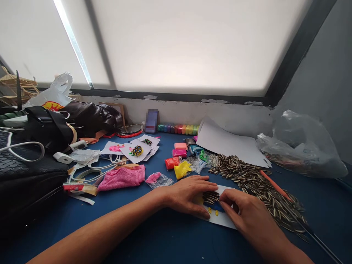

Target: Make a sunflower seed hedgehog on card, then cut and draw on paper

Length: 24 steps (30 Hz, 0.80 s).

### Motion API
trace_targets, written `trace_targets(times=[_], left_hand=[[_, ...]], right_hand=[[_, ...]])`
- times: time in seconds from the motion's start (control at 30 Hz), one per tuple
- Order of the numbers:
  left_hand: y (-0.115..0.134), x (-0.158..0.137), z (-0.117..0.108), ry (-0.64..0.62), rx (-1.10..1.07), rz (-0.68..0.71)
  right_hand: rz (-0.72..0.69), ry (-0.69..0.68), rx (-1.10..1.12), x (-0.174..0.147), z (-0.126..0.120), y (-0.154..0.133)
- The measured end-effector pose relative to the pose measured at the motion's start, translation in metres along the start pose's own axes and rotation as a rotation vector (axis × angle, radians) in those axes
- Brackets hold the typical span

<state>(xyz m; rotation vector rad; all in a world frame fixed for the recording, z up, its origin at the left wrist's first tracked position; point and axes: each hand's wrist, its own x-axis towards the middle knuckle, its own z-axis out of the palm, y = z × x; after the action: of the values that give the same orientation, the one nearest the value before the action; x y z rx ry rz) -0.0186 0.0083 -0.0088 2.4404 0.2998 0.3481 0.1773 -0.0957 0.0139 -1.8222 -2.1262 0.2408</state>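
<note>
Head view: near right, left hand (189, 196) lies spread on a white card (222, 219) bearing seeds (211, 198), right hand (249, 211) curled there, grip indeterminable; clear packet (165, 180) leftward holds pink clay (153, 178); white far-left bag (58, 90) bears blurred red-yellow print (52, 106).

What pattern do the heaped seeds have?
The seeds are dark with pale stripes, seen best in the head view.

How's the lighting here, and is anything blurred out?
Head view throughout: the pale window glows almost featureless, the black bag sinks into shadow, pixelation covers much of the upright bluish object, and the left hand and right hand look fairly sharp.
</note>
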Motion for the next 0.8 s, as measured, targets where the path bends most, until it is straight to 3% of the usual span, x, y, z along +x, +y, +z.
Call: trace_targets(times=[0.3, 0.8], left_hand=[[-0.0006, 0.0014, 0.0008, -0.009, 0.005, 0.004], [0.0026, 0.0024, -0.0009, -0.032, 0.011, -0.016]], right_hand=[[-0.073, 0.053, -0.018, 0.0015, 0.0057, -0.0002], [-0.121, 0.023, -0.131, 0.0044, 0.0061, -0.0059]])
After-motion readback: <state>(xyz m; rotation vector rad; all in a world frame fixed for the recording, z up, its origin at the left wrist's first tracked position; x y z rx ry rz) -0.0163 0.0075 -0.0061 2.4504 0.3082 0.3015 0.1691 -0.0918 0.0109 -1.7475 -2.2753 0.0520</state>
